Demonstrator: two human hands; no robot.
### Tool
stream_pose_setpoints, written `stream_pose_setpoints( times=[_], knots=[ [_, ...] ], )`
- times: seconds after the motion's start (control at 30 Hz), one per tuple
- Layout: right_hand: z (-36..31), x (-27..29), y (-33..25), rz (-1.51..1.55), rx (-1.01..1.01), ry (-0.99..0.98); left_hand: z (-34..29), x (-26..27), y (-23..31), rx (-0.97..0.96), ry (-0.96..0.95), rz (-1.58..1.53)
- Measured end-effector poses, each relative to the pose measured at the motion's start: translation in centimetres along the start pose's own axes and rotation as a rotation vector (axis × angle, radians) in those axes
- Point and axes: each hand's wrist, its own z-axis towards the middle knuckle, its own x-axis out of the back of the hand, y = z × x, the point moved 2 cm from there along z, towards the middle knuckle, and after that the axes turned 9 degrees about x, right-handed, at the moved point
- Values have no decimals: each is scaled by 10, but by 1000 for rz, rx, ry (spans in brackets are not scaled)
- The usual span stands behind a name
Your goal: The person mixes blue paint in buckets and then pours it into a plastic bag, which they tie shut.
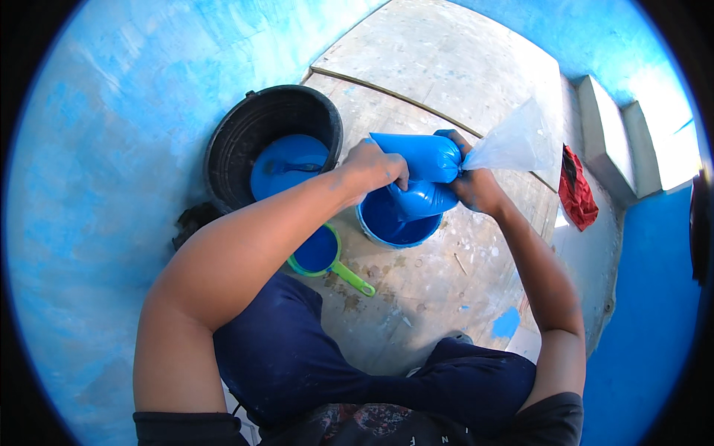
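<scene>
A clear plastic bag of blue paint (416,154) bulges between my two hands, above a small bucket (363,223) with blue paint inside. My left hand (374,166) grips the bag's left end with curled fingers. At the other end, my right hand (477,189) closes around the gathered neck, and the loose clear plastic (513,145) fans out beyond it. A second blue bulge (425,199) hangs beneath the first, over the bucket's opening; whether it is the same bag, I cannot tell. My left hand hides part of the bag's end.
Left of the bucket stands a large black tub (223,141) with blue paint and a partly sunken tool inside. A green-handled dipper (349,279) holding blue paint sits nearer me. Red cloth (577,189) lies at right by a pale step (606,137). Blue-painted walls (104,223) surround the paint-spotted boards (439,275).
</scene>
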Motion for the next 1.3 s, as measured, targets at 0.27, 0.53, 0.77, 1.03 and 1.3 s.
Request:
stream_pose_setpoints(
  times=[0.27, 0.53, 0.77, 1.03, 1.3],
  knots=[
    [4, -12, 1, 18, 10, -9, -5, 13, 14, 10, -24, 68],
    [-3, -14, -3, 63, 40, 124, -22, 7, 16, -70, 72, 1],
    [-3, -13, -4, 25, 27, -48, -12, 5, 0, 135, -52, 24],
    [3, -18, 8, 15, 109, -11, -10, 18, 6, 136, -159, 63],
    [-1, -16, -3, 86, -9, 40, -26, 16, 17, 38, -82, 15]
  ],
)
